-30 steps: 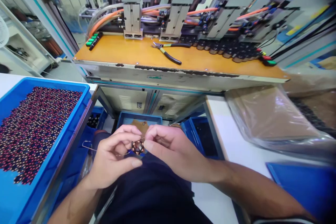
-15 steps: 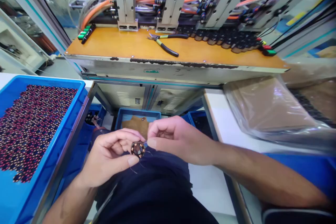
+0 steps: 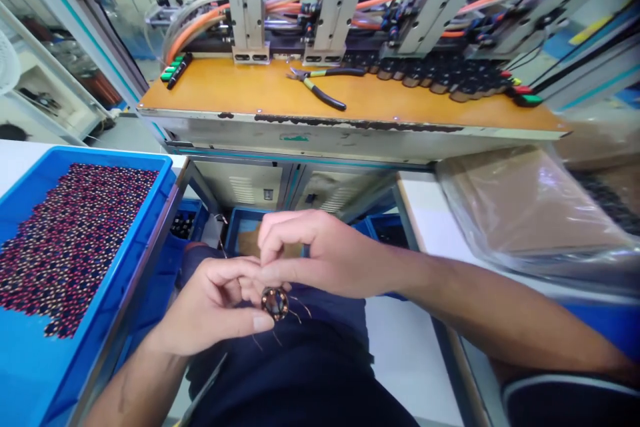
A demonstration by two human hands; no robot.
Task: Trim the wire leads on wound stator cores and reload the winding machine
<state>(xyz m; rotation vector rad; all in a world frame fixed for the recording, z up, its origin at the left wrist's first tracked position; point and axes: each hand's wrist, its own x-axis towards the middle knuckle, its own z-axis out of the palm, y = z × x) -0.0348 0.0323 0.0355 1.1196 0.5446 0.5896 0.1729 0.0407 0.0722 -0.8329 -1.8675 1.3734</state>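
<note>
Over my lap my left hand [image 3: 215, 307] pinches a small round copper-wound coil part [image 3: 275, 302] between thumb and fingers. Thin loose wire ends trail from the part to the right and down. My right hand [image 3: 310, 250] reaches across from the right, its thumb and forefinger pressed together just above the part, right beside my left fingers. What they pinch is too fine to make out.
A blue bin [image 3: 30, 360] full of several like parts stands on the white table at left. Ahead stands an orange-topped bench [image 3: 240, 90] with pliers [image 3: 320, 90], a winding machine behind it. Blue bins [image 3: 240, 227] sit under the bench. A plastic-wrapped bundle [image 3: 520, 207] lies at right.
My right hand has moved left, over my left fingers, and its pinch now sits above the part. The part has dropped a little to the right, with more loose wire showing.
</note>
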